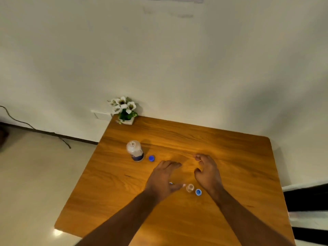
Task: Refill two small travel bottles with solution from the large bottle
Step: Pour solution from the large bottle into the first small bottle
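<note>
Both hands hover low over the tabletop [221, 144], and neither has hold of anything. Left hand [164, 176] is spread flat with its fingers straight, palm down. Right hand [207, 172] is relaxed, its fingers loosely curled around nothing, thumb apart from the rest.

Just behind the left hand's thumb and beside the right wrist stands one small travel bottle [190, 188], clear, upright and uncapped; whether it holds liquid is too small to tell. Its likely cap, a blue cap [198, 192], lies on the tabletop just beside it, against the right wrist. A speck of blue [170, 183] shows under the left palm, which may belong to the second small bottle or its cap, but the hand hides it, so I cannot say.

Well beyond the left hand's fingertips, off to its left, the large bottle [134, 150] stands upright, translucent with a dark label, its mouth open. Another blue cap [151, 158] sits just beside its base, presumably set there so it stays within reach for closing. With every visible cap off and both hands free, this looks like a pause between pouring steps.
</note>
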The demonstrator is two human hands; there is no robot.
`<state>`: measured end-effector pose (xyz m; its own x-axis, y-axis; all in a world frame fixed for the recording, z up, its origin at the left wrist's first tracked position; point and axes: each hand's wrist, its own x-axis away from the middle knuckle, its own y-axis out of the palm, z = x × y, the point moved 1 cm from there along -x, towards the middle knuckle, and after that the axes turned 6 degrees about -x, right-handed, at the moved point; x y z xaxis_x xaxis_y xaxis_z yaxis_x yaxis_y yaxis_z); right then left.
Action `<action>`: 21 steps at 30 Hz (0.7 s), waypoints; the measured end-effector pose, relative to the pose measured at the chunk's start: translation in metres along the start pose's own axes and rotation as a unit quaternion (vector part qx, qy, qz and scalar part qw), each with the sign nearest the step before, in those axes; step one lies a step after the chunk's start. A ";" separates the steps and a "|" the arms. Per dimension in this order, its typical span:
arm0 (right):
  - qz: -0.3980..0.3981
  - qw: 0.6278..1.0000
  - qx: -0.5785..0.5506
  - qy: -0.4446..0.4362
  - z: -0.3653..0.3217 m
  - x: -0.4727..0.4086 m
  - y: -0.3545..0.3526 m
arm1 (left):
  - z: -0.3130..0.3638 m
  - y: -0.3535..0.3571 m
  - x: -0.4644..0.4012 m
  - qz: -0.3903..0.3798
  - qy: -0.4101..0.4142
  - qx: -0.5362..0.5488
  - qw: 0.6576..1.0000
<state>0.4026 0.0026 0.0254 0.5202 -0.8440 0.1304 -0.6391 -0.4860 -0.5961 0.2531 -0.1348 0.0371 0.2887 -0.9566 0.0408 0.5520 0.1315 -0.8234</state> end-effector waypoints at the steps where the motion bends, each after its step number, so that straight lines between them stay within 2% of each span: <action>1: -0.007 1.000 -0.003 -0.014 -0.014 -0.007 0.008 | -0.010 -0.006 0.007 0.014 -0.010 0.013 1.000; 5: -0.059 0.996 -0.040 -0.058 -0.063 -0.028 0.057 | -0.052 -0.015 0.041 0.051 -0.090 0.063 0.993; 9: -0.127 0.990 -0.022 -0.055 -0.092 -0.042 0.125 | -0.096 -0.019 0.065 0.022 -0.156 0.084 0.984; 12: -0.156 0.986 -0.028 -0.054 -0.108 -0.048 0.165 | -0.125 -0.022 0.073 -0.005 -0.172 0.074 0.982; 18: -0.106 0.992 -0.064 -0.001 -0.108 -0.063 0.217 | -0.166 -0.029 0.069 -0.034 -0.158 0.061 0.985; 21: -0.075 0.995 -0.068 -0.005 -0.105 -0.068 0.226 | -0.178 -0.028 0.064 -0.046 -0.143 0.051 0.987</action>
<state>0.1635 -0.0734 -0.0353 0.6207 -0.7577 0.2016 -0.6244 -0.6331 -0.4575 0.1166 -0.2458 -0.0384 0.4348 -0.8548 0.2833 0.6584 0.0872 -0.7476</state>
